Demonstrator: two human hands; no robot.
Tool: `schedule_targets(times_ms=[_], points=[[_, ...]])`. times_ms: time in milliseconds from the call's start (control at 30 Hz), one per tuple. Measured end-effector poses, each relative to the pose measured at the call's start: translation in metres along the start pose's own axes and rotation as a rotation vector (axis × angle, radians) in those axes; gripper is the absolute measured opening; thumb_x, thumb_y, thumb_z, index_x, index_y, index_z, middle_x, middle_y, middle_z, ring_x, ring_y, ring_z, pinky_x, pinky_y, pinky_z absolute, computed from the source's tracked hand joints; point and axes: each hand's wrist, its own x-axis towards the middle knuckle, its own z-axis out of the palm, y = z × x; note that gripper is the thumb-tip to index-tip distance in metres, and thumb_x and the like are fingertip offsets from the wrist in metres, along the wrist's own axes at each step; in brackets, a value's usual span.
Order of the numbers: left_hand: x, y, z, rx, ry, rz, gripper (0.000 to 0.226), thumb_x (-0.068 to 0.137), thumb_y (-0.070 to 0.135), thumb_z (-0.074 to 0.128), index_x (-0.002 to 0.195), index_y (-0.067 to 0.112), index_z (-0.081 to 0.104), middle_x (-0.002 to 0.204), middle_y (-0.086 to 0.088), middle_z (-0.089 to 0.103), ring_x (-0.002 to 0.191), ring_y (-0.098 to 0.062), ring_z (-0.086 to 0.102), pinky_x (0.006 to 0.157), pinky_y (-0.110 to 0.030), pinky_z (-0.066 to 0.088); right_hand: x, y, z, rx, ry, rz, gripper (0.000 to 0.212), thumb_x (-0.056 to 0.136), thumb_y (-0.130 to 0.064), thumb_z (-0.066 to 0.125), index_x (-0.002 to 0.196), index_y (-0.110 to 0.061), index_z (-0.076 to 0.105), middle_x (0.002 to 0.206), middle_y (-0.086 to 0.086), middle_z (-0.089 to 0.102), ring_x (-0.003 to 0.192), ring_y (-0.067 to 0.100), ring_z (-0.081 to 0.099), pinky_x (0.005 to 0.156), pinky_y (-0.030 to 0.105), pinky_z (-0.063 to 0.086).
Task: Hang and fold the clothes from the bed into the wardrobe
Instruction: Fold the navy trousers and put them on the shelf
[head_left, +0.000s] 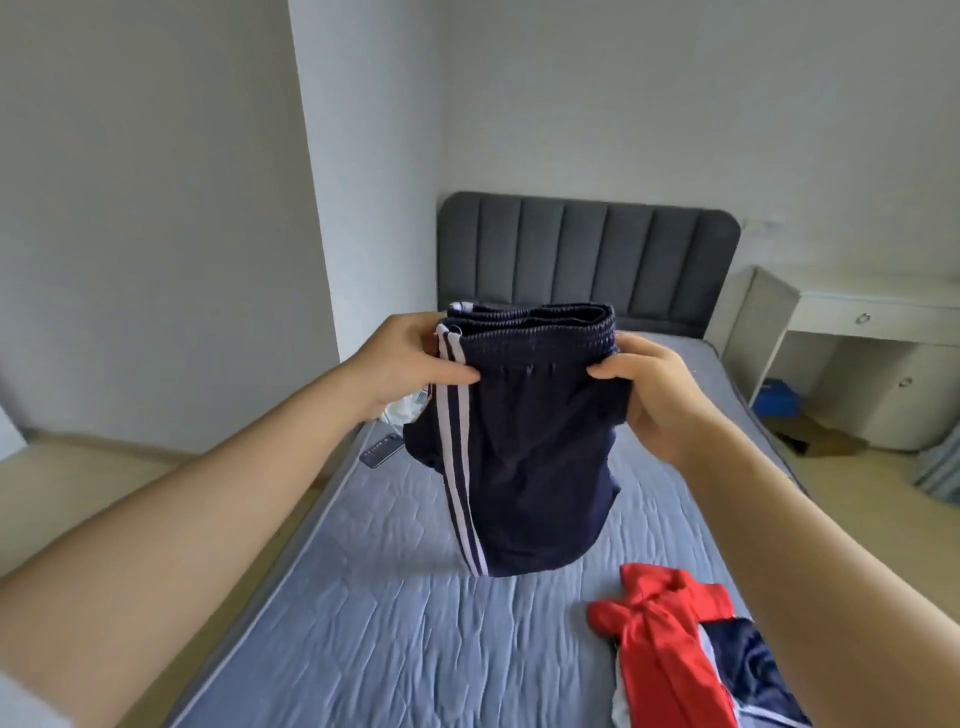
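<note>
Navy shorts (524, 441) held up over the bed (363, 597), waistband pinched at both ends: left hand (410, 358) at the striped side, right hand (654, 395) opposite, thumbs in front. Looks like the fold step. Next: lower flat, halve. Red garment (660, 639) below right fingers, waiting.

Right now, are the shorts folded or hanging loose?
Hanging loose, unfolded: left hand and right hand pinch the shorts by the waistband; the legs dangle above the bed.
</note>
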Motion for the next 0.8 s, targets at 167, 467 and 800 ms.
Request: schedule_targets(times_ms=[167, 467, 800], points=[[-0.046, -0.066, 0.027, -0.037, -0.183, -0.235, 0.033, 0.075, -0.009, 0.069, 0.09, 0.02, 0.064, 0.077, 0.013, 0.069, 0.067, 0.004, 0.064, 0.059, -0.01, 0.05, -0.052, 0.076, -0.004, -0.018, 0.067, 0.242, 0.031, 0.077, 0.013, 0.045, 0.082, -0.009, 0.067, 0.071, 0.006, 0.068, 0.064, 0.022, 0.064, 0.053, 0.025, 0.049], [-0.075, -0.174, 0.087, -0.074, -0.328, -0.54, 0.037, 0.077, -0.005, 0.069, 0.109, 0.011, 0.059, 0.092, 0.005, 0.067, 0.082, -0.003, 0.062, 0.067, -0.009, 0.048, -0.095, 0.196, -0.024, -0.026, 0.265, 0.524, 0.031, 0.074, 0.016, 0.045, 0.08, -0.005, 0.066, 0.079, 0.017, 0.067, 0.069, 0.028, 0.063, 0.059, 0.028, 0.053], [-0.019, -0.294, 0.147, -0.014, -0.295, -0.811, 0.047, 0.077, 0.008, 0.074, 0.12, 0.015, 0.055, 0.111, 0.001, 0.065, 0.106, -0.013, 0.06, 0.1, -0.034, 0.046, -0.026, 0.325, -0.066, -0.066, 0.317, 0.808, 0.03, 0.072, 0.014, 0.051, 0.082, -0.008, 0.069, 0.09, 0.021, 0.069, 0.091, 0.038, 0.064, 0.089, 0.049, 0.052]])
